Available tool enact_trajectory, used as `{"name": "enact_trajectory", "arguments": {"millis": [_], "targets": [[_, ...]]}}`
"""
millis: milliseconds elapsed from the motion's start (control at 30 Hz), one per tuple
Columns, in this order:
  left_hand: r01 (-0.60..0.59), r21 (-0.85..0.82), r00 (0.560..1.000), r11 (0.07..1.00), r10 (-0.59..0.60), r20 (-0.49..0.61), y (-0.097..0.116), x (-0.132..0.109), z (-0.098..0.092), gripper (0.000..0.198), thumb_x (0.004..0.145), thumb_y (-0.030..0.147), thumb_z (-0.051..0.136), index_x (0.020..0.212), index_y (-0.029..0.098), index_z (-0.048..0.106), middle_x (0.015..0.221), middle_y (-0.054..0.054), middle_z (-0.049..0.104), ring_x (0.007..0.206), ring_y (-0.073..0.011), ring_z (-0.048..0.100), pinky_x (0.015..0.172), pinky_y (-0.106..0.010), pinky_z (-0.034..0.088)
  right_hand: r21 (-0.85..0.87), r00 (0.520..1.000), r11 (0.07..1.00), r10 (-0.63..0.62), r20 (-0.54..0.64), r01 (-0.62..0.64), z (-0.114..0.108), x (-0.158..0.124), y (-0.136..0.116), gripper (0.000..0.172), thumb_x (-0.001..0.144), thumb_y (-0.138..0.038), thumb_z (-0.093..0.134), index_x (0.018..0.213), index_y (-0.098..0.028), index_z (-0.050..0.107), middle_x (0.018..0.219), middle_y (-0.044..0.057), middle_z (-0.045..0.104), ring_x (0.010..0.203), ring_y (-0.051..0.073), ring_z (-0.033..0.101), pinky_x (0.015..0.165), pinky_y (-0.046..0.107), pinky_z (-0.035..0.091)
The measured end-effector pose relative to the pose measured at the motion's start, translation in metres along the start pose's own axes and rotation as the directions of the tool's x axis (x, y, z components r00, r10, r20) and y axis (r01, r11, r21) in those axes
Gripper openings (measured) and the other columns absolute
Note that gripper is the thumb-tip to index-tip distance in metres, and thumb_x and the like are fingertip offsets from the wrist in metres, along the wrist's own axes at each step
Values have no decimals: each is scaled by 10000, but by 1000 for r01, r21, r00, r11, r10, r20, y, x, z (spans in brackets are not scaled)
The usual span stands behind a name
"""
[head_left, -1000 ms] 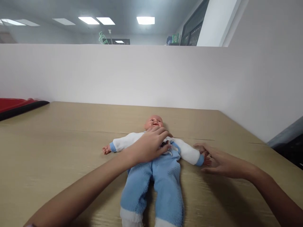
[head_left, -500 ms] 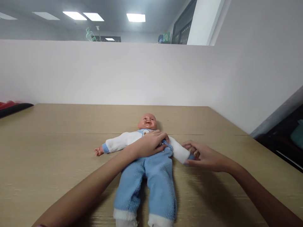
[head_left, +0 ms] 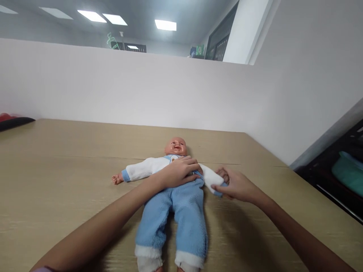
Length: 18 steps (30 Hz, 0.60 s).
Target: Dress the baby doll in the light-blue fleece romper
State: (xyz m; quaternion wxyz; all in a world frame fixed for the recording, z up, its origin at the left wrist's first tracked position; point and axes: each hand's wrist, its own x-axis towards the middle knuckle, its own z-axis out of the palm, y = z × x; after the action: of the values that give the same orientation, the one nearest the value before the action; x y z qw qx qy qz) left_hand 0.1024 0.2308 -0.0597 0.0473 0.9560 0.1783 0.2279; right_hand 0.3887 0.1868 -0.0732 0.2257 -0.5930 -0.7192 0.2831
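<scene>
Blue-clad doll (head_left: 188,217) — left grip (head_left: 180,172) across chest (head_left: 162,164) — right grip (head_left: 235,185) holding cuff (head_left: 218,193).

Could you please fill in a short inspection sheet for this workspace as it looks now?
Surface: wood-toned table, with a thin seam line running across it.
Job's things: one doll in a white and blue outfit, lying face up, head toward the wall.
Clutter: part of a red item at the left edge of view; cannot tell what it is.
Grips: left hand rests open across the doll's chest; right hand is closed on the blue cuff of the doll's left sleeve.
Cables: nothing seen.
Surroundings: white wall behind, lit ceiling panels beyond it, and a green item at the right.
</scene>
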Motion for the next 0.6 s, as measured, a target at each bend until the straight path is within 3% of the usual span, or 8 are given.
{"name": "enact_trajectory", "arguments": {"millis": [100,200,267,367,400,500,600], "targets": [[-71,81,997,994,74,-33,1,-2,1,271,1118,343,435,1175,207,662,1151,-98,687,1009,-233,622,908,-346,483,-27,935,1000,-11,-354,2,-7,16,-14,496,699,-514,870,1049,-237,653,888,37,755,767,232,684,672,323,507],[-150,189,985,971,163,-56,0,-5,2,258,1119,313,436,1194,234,669,1189,-88,701,975,-228,612,872,-358,472,54,856,990,-82,-511,127,-4,32,-32,559,674,-564,897,1058,-239,655,984,57,758,852,253,698,733,347,535],[-183,234,971,955,212,-106,-2,-10,4,247,1115,283,444,1203,241,672,1200,-83,713,959,-228,605,871,-375,463,89,842,959,-190,-505,270,9,38,-44,491,707,-490,895,1052,-236,655,1006,59,739,867,250,692,745,351,549],[-180,225,943,958,233,-238,-7,-21,9,261,1113,264,438,1215,246,677,1158,-89,728,948,-227,605,900,-397,458,-30,802,883,-440,-405,469,38,39,-55,252,773,-194,766,999,-238,665,998,56,677,893,241,665,767,351,544],[-164,197,931,967,218,-292,-8,-24,10,260,1110,271,445,1212,250,683,1129,-89,730,947,-225,611,907,-398,460,-73,785,853,-506,-357,516,45,38,-56,259,766,-111,701,988,-239,666,1013,59,656,911,237,656,778,348,539],[-86,30,900,996,91,-427,-9,-27,10,218,1085,315,516,1162,244,707,1044,-84,718,962,-228,631,927,-403,474,-42,783,812,-573,-241,582,55,32,-53,383,735,-20,617,1043,-241,667,1123,73,620,971,228,645,811,341,544],[20,-272,881,962,-146,-449,-8,-19,1,192,1043,356,593,1048,208,716,1015,-83,703,991,-239,634,958,-411,486,155,819,805,-553,-155,573,52,24,-44,387,839,-117,655,1198,-261,660,1307,89,592,1149,246,618,956,373,540]]}}
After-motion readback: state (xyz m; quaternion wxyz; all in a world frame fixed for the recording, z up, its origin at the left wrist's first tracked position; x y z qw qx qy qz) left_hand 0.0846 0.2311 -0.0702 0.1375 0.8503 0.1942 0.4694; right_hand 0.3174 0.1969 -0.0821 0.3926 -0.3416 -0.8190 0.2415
